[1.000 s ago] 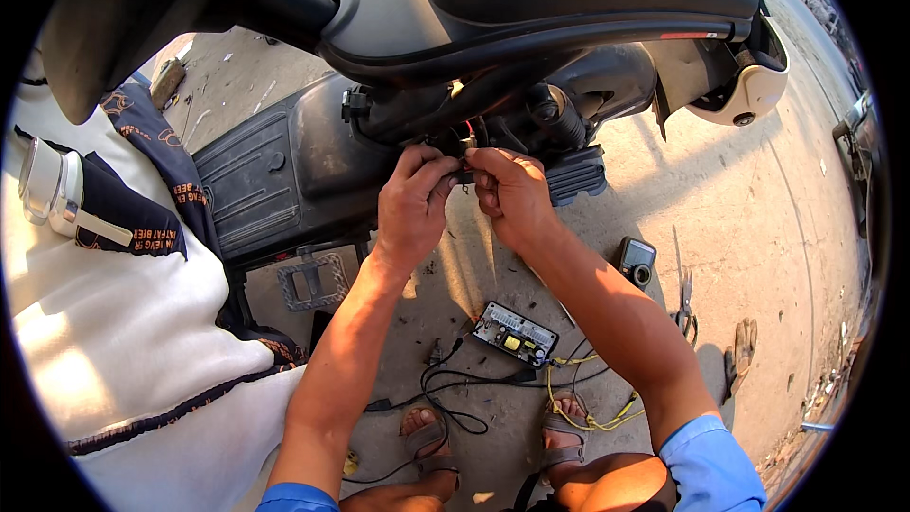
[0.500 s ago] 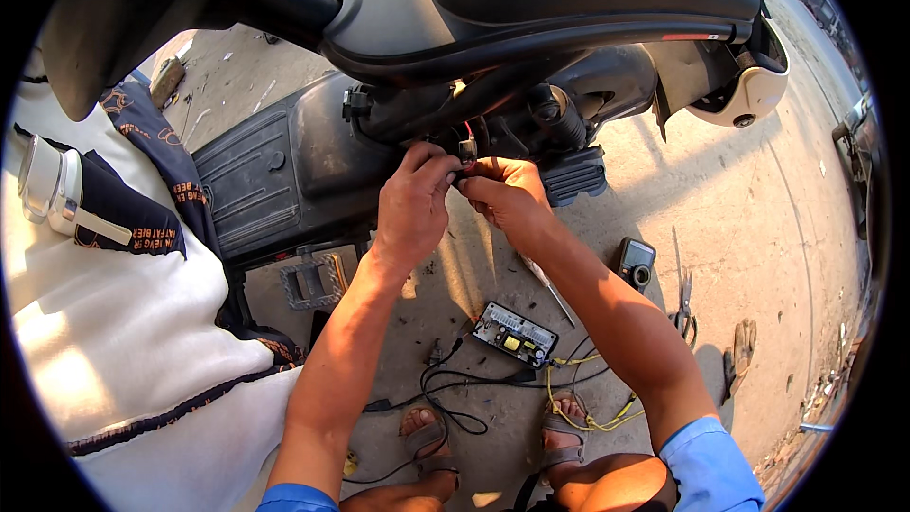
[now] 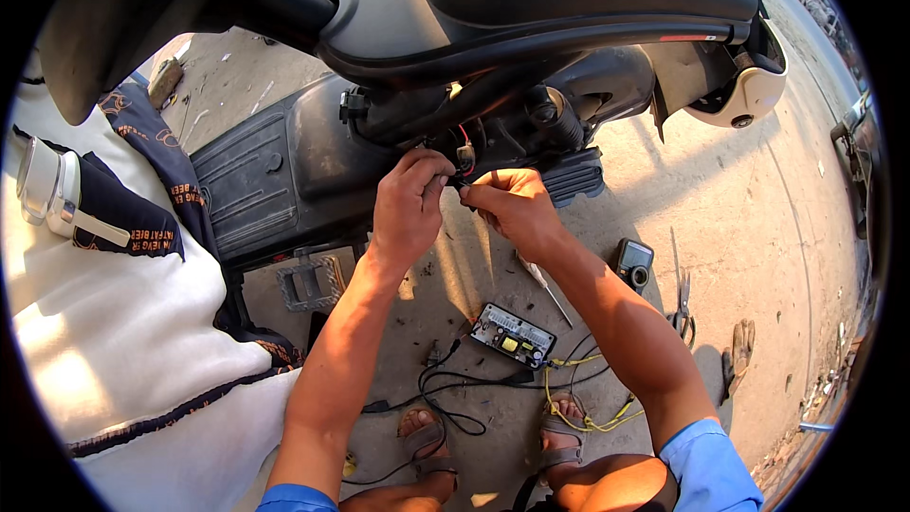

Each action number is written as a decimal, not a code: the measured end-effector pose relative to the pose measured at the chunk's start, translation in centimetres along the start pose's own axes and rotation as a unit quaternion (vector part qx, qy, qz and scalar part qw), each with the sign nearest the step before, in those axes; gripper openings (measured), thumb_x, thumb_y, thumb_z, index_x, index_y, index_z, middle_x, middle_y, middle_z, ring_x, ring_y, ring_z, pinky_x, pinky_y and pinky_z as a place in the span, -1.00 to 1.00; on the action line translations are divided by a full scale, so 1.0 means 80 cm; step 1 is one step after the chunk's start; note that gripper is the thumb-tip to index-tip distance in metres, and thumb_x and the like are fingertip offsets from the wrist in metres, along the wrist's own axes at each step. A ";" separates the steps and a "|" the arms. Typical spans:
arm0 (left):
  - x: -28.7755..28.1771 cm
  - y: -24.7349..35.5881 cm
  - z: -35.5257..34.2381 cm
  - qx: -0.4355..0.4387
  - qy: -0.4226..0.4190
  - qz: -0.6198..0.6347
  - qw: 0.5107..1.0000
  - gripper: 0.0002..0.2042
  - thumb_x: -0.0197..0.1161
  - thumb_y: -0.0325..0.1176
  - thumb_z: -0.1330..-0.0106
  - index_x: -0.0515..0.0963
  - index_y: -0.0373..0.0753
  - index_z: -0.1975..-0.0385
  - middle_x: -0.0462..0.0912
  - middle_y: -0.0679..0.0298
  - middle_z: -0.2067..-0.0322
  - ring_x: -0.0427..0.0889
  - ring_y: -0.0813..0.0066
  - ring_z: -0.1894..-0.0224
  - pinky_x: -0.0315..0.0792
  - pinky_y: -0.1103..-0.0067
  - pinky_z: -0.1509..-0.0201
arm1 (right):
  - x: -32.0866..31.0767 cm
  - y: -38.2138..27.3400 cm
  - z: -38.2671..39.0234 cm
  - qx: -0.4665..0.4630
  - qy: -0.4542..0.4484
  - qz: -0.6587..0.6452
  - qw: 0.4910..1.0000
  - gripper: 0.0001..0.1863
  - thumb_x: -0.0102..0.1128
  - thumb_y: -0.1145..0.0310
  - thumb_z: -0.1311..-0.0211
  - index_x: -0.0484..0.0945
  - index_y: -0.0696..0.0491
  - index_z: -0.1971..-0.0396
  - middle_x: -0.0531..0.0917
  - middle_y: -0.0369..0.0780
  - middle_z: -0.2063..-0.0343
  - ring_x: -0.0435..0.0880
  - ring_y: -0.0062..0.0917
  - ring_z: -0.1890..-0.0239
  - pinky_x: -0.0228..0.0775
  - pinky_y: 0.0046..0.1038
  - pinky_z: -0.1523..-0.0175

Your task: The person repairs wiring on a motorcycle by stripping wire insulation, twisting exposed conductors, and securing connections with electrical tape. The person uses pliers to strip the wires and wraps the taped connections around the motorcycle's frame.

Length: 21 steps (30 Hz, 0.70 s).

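Observation:
Both hands are at the side of a black electric scooter [image 3: 341, 152], below its seat. My left hand [image 3: 409, 204] is closed, its thumb and fingers pinching a thin dark wire [image 3: 459, 180]. Just right of it, my right hand [image 3: 519, 211] pinches the same bunch of wiring, fingertips a small gap from the left ones. A red wire [image 3: 464, 136] with a pale connector [image 3: 465, 155] hangs from the frame directly above the fingertips. The exact ends in my fingers are too small and dark to make out.
On the ground lie an opened charger with a bare circuit board [image 3: 513, 335], black cables [image 3: 445, 381], yellow wires [image 3: 607, 425], a screwdriver [image 3: 545, 284], a multimeter [image 3: 634, 264], scissors [image 3: 683, 308] and a glove [image 3: 737, 360]. A white padded cover [image 3: 142, 322] fills the left; a white helmet [image 3: 754, 100] hangs right.
My fingertips have drawn slightly apart and a little lower. More of the red wire and the dark wiring between the hands shows now.

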<state>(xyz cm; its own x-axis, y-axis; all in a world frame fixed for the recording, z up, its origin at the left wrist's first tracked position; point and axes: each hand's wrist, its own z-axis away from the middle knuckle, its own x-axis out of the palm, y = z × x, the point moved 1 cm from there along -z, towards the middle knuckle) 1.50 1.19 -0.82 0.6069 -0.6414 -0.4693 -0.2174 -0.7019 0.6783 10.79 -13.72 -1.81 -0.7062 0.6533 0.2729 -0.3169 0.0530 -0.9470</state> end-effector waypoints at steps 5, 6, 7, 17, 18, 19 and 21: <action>0.003 0.004 0.005 -0.024 -0.005 0.015 1.000 -0.82 0.28 -0.70 -0.17 0.61 -0.37 0.24 0.65 0.10 0.20 0.70 0.10 0.22 0.56 0.42 0.16 | 0.000 -0.006 -0.005 0.025 0.008 -0.069 0.997 -0.81 0.32 0.35 -0.30 0.66 0.15 0.46 0.47 -0.41 0.69 0.25 -0.83 0.71 -0.08 -0.65 0.62; 0.003 0.003 0.006 -0.032 -0.006 0.018 0.999 -0.83 0.29 -0.70 -0.17 0.61 -0.38 0.24 0.65 0.10 0.20 0.70 0.10 0.22 0.57 0.42 0.16 | 0.002 -0.007 -0.006 0.030 0.009 -0.086 0.996 -0.80 0.31 0.35 -0.31 0.66 0.15 0.46 0.47 -0.41 0.69 0.24 -0.82 0.72 -0.08 -0.64 0.63; 0.003 0.003 0.005 -0.031 -0.006 0.018 0.999 -0.83 0.29 -0.69 -0.18 0.61 -0.38 0.24 0.65 0.09 0.19 0.70 0.11 0.23 0.56 0.43 0.17 | 0.005 -0.010 -0.007 0.034 0.010 -0.102 0.994 -0.79 0.30 0.35 -0.32 0.65 0.16 0.46 0.46 -0.40 0.69 0.23 -0.81 0.73 -0.09 -0.63 0.63; 0.002 0.004 0.004 -0.077 0.015 0.070 0.995 -0.92 0.27 -0.64 -0.26 0.55 -0.42 0.29 0.62 0.17 0.24 0.61 0.42 0.35 0.48 0.57 0.25 | -0.003 -0.004 -0.018 -0.047 0.100 0.041 0.993 -0.66 0.20 0.28 -0.39 0.62 0.14 0.58 0.52 -0.35 0.73 0.31 -0.79 0.73 0.02 -0.63 0.62; 0.000 0.003 0.004 -0.080 0.016 0.065 0.995 -0.93 0.26 -0.63 -0.27 0.55 -0.42 0.29 0.62 0.18 0.25 0.60 0.44 0.36 0.47 0.58 0.26 | -0.001 -0.006 -0.018 -0.031 0.081 0.012 0.996 -0.68 0.20 0.27 -0.40 0.62 0.13 0.54 0.53 -0.34 0.70 0.31 -0.79 0.73 0.02 -0.64 0.62; 0.000 0.000 0.005 -0.077 0.019 0.071 0.994 -0.93 0.25 -0.63 -0.27 0.55 -0.42 0.29 0.62 0.17 0.25 0.61 0.43 0.36 0.47 0.57 0.25 | 0.001 -0.009 -0.017 -0.014 0.061 -0.017 0.998 -0.70 0.20 0.26 -0.42 0.62 0.12 0.49 0.54 -0.33 0.68 0.30 -0.79 0.73 0.02 -0.65 0.62; 0.002 -0.005 0.006 -0.070 0.024 0.085 0.994 -0.94 0.24 -0.62 -0.27 0.55 -0.42 0.29 0.62 0.16 0.24 0.61 0.42 0.35 0.48 0.57 0.25 | 0.006 -0.017 -0.016 0.020 0.023 -0.074 0.997 -0.73 0.19 0.25 -0.44 0.62 0.11 0.41 0.57 -0.32 0.63 0.30 -0.80 0.73 0.01 -0.66 0.62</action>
<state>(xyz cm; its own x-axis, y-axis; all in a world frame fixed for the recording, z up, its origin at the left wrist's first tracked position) 1.32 1.24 -1.40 0.6067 -0.7292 -0.3166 -0.2129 -0.5328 0.8190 11.69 -12.56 -0.62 -0.6211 0.6738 0.4002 -0.4406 0.1221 -0.8894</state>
